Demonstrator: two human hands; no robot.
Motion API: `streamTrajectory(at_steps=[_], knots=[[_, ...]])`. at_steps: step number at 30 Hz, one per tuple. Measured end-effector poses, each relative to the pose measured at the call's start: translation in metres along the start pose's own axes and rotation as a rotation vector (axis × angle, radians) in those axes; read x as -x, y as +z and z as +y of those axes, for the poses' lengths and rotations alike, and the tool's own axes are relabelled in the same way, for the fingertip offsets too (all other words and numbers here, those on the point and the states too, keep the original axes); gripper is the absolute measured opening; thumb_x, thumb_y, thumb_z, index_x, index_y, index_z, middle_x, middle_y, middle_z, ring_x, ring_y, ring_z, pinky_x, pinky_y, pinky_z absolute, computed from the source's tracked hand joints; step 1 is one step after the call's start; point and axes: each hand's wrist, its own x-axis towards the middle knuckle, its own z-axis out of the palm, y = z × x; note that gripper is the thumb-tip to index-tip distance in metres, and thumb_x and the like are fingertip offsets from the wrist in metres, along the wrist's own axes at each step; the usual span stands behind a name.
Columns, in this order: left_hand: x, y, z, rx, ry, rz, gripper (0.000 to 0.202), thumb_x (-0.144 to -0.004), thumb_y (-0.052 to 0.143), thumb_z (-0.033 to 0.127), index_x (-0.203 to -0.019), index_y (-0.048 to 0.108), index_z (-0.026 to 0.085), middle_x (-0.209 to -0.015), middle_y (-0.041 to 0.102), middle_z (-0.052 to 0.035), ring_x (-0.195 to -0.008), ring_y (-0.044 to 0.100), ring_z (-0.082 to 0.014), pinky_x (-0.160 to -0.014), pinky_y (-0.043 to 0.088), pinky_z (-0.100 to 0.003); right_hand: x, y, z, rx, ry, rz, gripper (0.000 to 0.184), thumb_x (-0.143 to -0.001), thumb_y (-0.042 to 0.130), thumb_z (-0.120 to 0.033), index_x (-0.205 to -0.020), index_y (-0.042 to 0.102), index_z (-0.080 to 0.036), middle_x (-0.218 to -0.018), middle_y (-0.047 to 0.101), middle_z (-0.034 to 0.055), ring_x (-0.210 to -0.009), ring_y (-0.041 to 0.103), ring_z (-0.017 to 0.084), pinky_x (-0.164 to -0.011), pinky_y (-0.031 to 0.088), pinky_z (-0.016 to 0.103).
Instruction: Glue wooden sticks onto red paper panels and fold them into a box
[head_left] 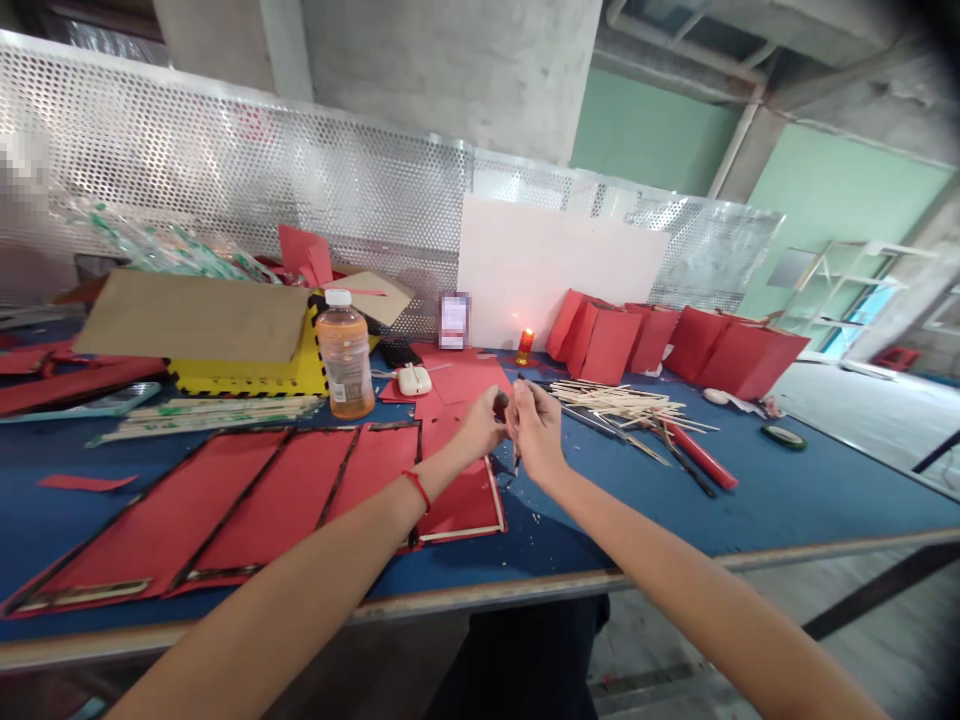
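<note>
My left hand [478, 428], with a red cord on its wrist, and my right hand [537, 432] meet above the blue table top [645, 520]. The left fingers pinch a small dark piece [501, 401]. A thin dark rod [516, 458] runs down from my right fingers, though its upper part is hidden. Below my left hand lies a red paper panel with a pale wooden frame [465, 505]. Several more red panels edged in dark strips [232, 505] spread to the left. A pile of loose wooden sticks [615, 400] lies to the right of my right hand.
A red tube [699, 455], a tape roll [784, 436], folded red panels [739, 350], a small lit red candle [525, 345], a white mouse [414, 380], an orange-filled bottle [345, 355] and a yellow box [247, 365] sit on the table. A perforated metal screen [225, 170] stands behind.
</note>
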Motion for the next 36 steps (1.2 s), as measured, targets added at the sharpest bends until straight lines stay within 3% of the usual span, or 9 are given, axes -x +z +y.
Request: streamTrajectory(at_steps=[4, 9, 12, 18, 23, 27, 32, 36], knots=[[0.0, 0.0, 0.004, -0.008, -0.056, -0.007, 0.031, -0.053, 0.069, 0.011, -0.073, 0.047, 0.018, -0.066, 0.053, 0.006, -0.062, 0.051, -0.0103, -0.057, 0.043, -0.023, -0.001, -0.001, 0.001, -0.028, -0.034, 0.071, 0.048, -0.086, 0.057, -0.054, -0.057, 0.038, -0.021, -0.044, 0.031, -0.0097, -0.037, 0.026, 0.005, -0.036, 0.022, 0.02], [0.0, -0.003, 0.005, 0.009, -0.061, -0.029, 0.032, -0.052, 0.068, 0.007, -0.072, 0.045, 0.018, -0.065, 0.051, 0.0067, -0.062, 0.05, -0.0102, -0.058, 0.043, -0.023, 0.002, 0.001, 0.004, -0.041, 0.023, -0.009, 0.051, -0.084, 0.057, -0.06, -0.058, 0.034, -0.022, -0.044, 0.026, -0.0109, -0.036, 0.02, 0.005, -0.035, 0.018, 0.02], [0.0, -0.003, 0.004, -0.003, -0.066, -0.028, 0.033, -0.052, 0.07, 0.01, -0.073, 0.045, 0.018, -0.066, 0.053, 0.0064, -0.062, 0.051, -0.0106, -0.057, 0.043, -0.023, -0.001, 0.003, 0.001, -0.044, -0.021, 0.026, 0.051, -0.085, 0.054, -0.062, -0.06, 0.031, -0.023, -0.044, 0.022, -0.0113, -0.036, 0.017, 0.005, -0.035, 0.017, 0.02], [-0.001, -0.002, 0.003, -0.005, -0.049, -0.03, 0.03, -0.051, 0.064, 0.006, -0.071, 0.045, 0.018, -0.065, 0.051, 0.0069, -0.062, 0.049, -0.01, -0.057, 0.041, -0.022, -0.006, 0.004, 0.001, 0.02, 0.015, 0.017, 0.05, -0.084, 0.056, -0.06, -0.06, 0.032, -0.023, -0.044, 0.024, -0.0111, -0.037, 0.019, 0.005, -0.035, 0.018, 0.02], [0.0, -0.001, 0.004, -0.039, -0.055, -0.01, 0.03, -0.053, 0.066, 0.008, -0.072, 0.045, 0.018, -0.066, 0.053, 0.0067, -0.061, 0.049, -0.0096, -0.056, 0.039, -0.022, -0.009, 0.006, 0.003, -0.01, -0.015, 0.108, 0.049, -0.086, 0.051, -0.06, -0.06, 0.03, -0.024, -0.043, 0.024, -0.0114, -0.035, 0.018, 0.006, -0.034, 0.017, 0.021], [0.001, -0.001, 0.008, -0.055, -0.082, 0.007, 0.031, -0.051, 0.064, 0.004, -0.069, 0.044, 0.018, -0.064, 0.051, 0.0071, -0.059, 0.047, -0.0088, -0.053, 0.036, -0.021, -0.009, 0.003, 0.009, 0.079, 0.023, 0.098, 0.049, -0.084, 0.055, -0.059, -0.059, 0.032, -0.024, -0.043, 0.025, -0.0111, -0.037, 0.021, 0.006, -0.034, 0.018, 0.021], [0.001, -0.001, 0.01, -0.057, -0.069, -0.008, 0.031, -0.053, 0.068, 0.008, -0.072, 0.045, 0.018, -0.065, 0.052, 0.0071, -0.059, 0.048, -0.009, -0.054, 0.037, -0.021, -0.012, 0.005, 0.005, 0.004, 0.006, 0.189, 0.049, -0.086, 0.05, -0.059, -0.06, 0.028, -0.024, -0.043, 0.022, -0.0114, -0.035, 0.019, 0.006, -0.033, 0.017, 0.021], [0.001, -0.003, 0.01, -0.124, -0.095, 0.014, 0.031, -0.051, 0.067, 0.006, -0.067, 0.044, 0.018, -0.063, 0.051, 0.0071, -0.059, 0.046, -0.0092, -0.054, 0.037, -0.022, -0.008, 0.005, 0.005, 0.048, 0.047, 0.15, 0.051, -0.084, 0.054, -0.059, -0.058, 0.028, -0.024, -0.043, 0.023, -0.0109, -0.036, 0.021, 0.006, -0.034, 0.018, 0.021]])
